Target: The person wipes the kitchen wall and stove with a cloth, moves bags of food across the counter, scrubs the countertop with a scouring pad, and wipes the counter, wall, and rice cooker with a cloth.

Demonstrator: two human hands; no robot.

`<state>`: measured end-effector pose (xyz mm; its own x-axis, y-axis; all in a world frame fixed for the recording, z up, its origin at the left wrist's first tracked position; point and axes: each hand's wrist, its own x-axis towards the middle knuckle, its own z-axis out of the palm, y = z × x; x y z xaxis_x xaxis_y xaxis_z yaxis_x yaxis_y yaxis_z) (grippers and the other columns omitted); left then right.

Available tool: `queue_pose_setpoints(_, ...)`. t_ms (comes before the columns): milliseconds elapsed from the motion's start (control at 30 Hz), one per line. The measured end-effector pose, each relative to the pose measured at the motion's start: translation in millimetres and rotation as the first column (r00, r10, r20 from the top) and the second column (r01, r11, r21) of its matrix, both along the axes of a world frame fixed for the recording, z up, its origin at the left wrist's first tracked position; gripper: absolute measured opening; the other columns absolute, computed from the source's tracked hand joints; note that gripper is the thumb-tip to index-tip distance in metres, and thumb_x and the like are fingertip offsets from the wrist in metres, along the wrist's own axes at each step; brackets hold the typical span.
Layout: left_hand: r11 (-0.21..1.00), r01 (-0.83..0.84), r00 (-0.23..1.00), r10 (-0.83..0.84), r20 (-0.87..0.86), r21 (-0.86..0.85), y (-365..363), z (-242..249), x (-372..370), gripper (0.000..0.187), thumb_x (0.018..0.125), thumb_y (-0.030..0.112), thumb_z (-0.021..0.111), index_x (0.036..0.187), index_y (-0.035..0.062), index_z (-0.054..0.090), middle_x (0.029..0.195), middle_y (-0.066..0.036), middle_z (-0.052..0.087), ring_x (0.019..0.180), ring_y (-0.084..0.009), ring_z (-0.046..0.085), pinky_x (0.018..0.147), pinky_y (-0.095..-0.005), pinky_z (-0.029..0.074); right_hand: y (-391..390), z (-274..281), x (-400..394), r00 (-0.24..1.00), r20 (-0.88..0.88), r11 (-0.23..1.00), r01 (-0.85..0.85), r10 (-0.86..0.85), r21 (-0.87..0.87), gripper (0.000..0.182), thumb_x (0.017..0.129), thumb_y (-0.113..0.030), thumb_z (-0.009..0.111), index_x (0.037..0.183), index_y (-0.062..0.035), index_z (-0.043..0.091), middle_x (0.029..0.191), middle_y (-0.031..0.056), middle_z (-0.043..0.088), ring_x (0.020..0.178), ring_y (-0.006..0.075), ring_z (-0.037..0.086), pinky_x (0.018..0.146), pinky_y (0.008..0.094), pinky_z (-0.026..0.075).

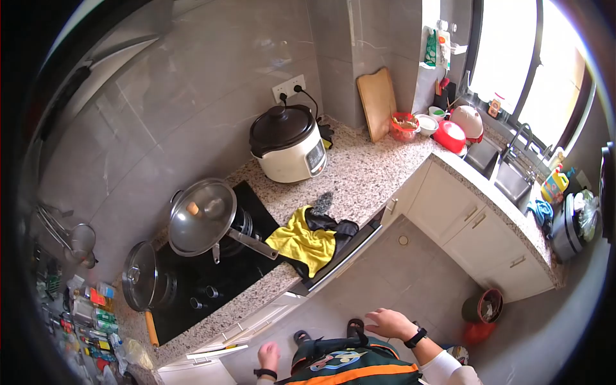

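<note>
At the bottom centre of the frame, the right hand [386, 323] is hanging with fingers spread wide, holding nothing. Lower left of it, the left hand [269, 355] is curling loosely, also empty, just beside the white drawer front [212, 353]. Nearest on the desk [366, 173], a yellow cloth [301, 242] is lying at mid-frame, touching the pan handle [251, 244].

A speckled granite counter [372, 170] runs along the wall and turns toward the sink [513, 179], bearing a white rice cooker [289, 147], a yellow cloth [301, 244] over a dark one, a leaning cutting board [377, 102], bowls [449, 131], and a black cooktop [212, 276] with two lidded pans.
</note>
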<state>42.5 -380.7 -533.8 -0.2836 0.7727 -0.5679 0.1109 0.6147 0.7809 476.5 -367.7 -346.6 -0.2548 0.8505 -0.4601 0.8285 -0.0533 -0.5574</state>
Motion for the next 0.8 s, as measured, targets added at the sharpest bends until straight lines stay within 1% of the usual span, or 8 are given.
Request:
queue_pose_setpoints(167,0.891,0.313,0.938,-0.344,0.038,0.328,96.3,55.3,123.4,0.020,0.093,0.013,0.060,0.109,0.0011,0.062,0.093,-0.007,0.067,0.084,-0.0154,0.067,0.069,-0.0248,0.051,-18.9,-23.0,52.5,0.989,-0.023,0.985,0.150,-0.149,0.090,0.044,0.091,-0.040,0.058,0.120,-0.0077,0.061,0.106,0.0186,0.065,0.101,0.0350,0.060,0.086,0.0409,0.050)
queue_pose_setpoints(233,0.743,0.489,0.868,-0.465,-0.173,0.456,135.5,66.0,164.5,0.023,0.091,0.012,0.061,0.111,-0.0002,0.061,0.096,-0.009,0.068,0.083,-0.0186,0.067,0.072,-0.0266,0.052,-24.4,-32.8,62.3,0.986,-0.027,0.982,0.164,-0.162,0.092,0.043,0.090,-0.039,0.058,0.120,-0.0077,0.061,0.105,0.0191,0.065,0.101,0.0352,0.060,0.085,0.0412,0.050)
queue_pose_setpoints(300,0.712,0.544,0.832,-0.528,-0.172,0.444,170.5,94.3,206.2,0.027,0.090,0.011,0.063,0.114,-0.0004,0.060,0.106,-0.013,0.065,0.090,-0.0201,0.066,0.074,-0.0284,0.053,-27.7,-31.0,68.7,0.981,-0.020,0.980,0.192,-0.191,0.046,0.043,0.090,-0.039,0.060,0.120,-0.0079,0.061,0.104,0.0195,0.065,0.100,0.0359,0.061,0.085,0.0416,0.050)
queue_pose_setpoints(400,0.508,0.639,0.767,-0.373,-0.522,0.577,224.4,97.9,251.8,0.041,0.083,0.012,0.068,0.120,0.0004,0.056,0.126,-0.022,0.052,0.118,-0.0371,0.050,0.099,-0.0444,0.043,-30.9,-40.9,78.5,0.957,-0.079,0.956,0.284,-0.279,0.074,0.044,0.088,-0.041,0.061,0.118,-0.0089,0.062,0.102,0.0204,0.065,0.097,0.0372,0.062,0.083,0.0434,0.051)
queue_pose_setpoints(433,0.528,0.639,0.756,-0.296,-0.584,0.559,239.1,89.4,261.2,0.052,0.079,0.016,0.070,0.125,0.0004,0.051,0.129,-0.028,0.048,0.124,-0.0448,0.042,0.108,-0.0483,0.031,-31.2,-45.4,82.6,0.939,-0.111,0.935,0.338,-0.327,0.107,0.044,0.087,-0.042,0.061,0.116,-0.0094,0.063,0.099,0.0202,0.066,0.093,0.0377,0.063,0.081,0.0444,0.052)
queue_pose_setpoints(567,0.756,0.556,0.665,-0.154,-0.731,0.346,298.7,34.6,283.8,0.075,0.075,0.033,0.073,0.136,0.0031,0.042,0.142,-0.035,0.033,0.131,-0.0500,0.033,0.108,-0.0530,0.030,-13.1,-43.0,101.0,0.905,-0.060,0.906,0.423,-0.421,0.022,0.043,0.089,-0.039,0.061,0.119,-0.0086,0.062,0.105,0.0211,0.065,0.102,0.0373,0.061,0.087,0.0429,0.050)
queue_pose_setpoints(633,0.870,0.492,0.611,-0.309,-0.729,0.043,294.7,98.9,306.1,0.080,0.072,0.040,0.074,0.139,0.0090,0.041,0.144,-0.036,0.026,0.131,-0.0519,0.031,0.106,-0.0552,0.030,5.9,-37.7,111.6,0.900,-0.037,0.901,0.434,-0.434,-0.012,0.043,0.089,-0.039,0.061,0.119,-0.0085,0.062,0.105,0.0210,0.065,0.101,0.0372,0.061,0.087,0.0428,0.050)
queue_pose_setpoints(800,0.849,0.523,0.505,-0.239,-0.829,0.073,295.0,71.3,314.5,0.077,0.073,0.041,0.071,0.140,0.0141,0.042,0.150,-0.035,0.016,0.136,-0.0501,0.022,0.108,-0.0568,0.025,81.6,-26.1,127.0,0.924,-0.020,0.924,0.382,-0.381,0.014,0.042,0.086,-0.038,0.062,0.116,-0.0099,0.063,0.104,0.0197,0.065,0.097,0.0372,0.062,0.083,0.0433,0.051)
